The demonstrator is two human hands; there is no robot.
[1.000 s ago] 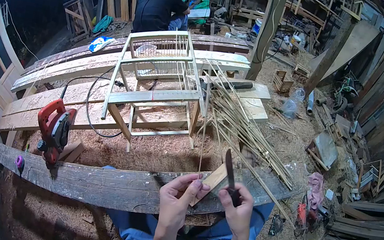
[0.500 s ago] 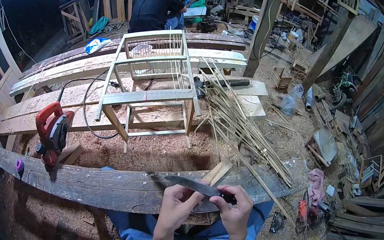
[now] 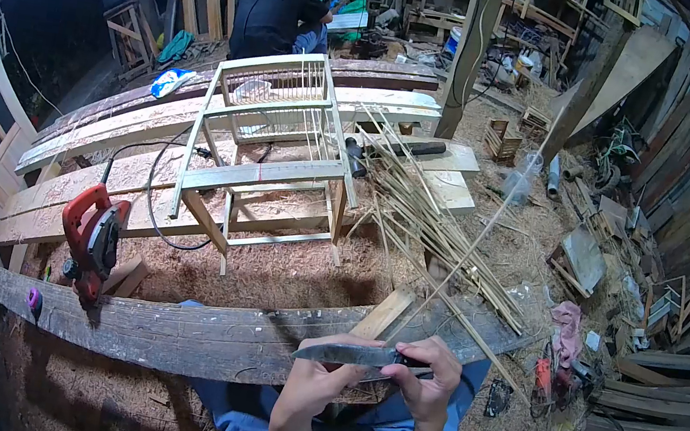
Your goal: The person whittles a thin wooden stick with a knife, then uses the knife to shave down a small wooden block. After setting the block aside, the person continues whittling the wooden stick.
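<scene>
A dark knife [image 3: 346,355] points left above the near edge of the weathered plank [image 3: 158,335]. Its handle is in my right hand [image 3: 427,379], whose fingers are wrapped round it. My left hand [image 3: 318,383] is closed under the blade, and a thin strip [image 3: 486,228] rises from between the hands toward the upper right. What exactly the left fingers grip is partly hidden by the blade. Beyond the hands, a short piece of wood [image 3: 384,312] lies on the plank, and a pile of thin bamboo strips [image 3: 441,230] rests to its upper right.
A red power planer [image 3: 91,240] stands at the left of the plank, its cable running back. Behind are a wooden frame with thin rods [image 3: 263,169] and long boards [image 3: 82,185]. A person in black [image 3: 276,18] sits at the back. Curved boards [image 3: 644,425] lie stacked at right.
A thin strip now slants up from my hands, where it was not visible before. The knife has shifted slightly down, and my left hand has turned beneath the blade.
</scene>
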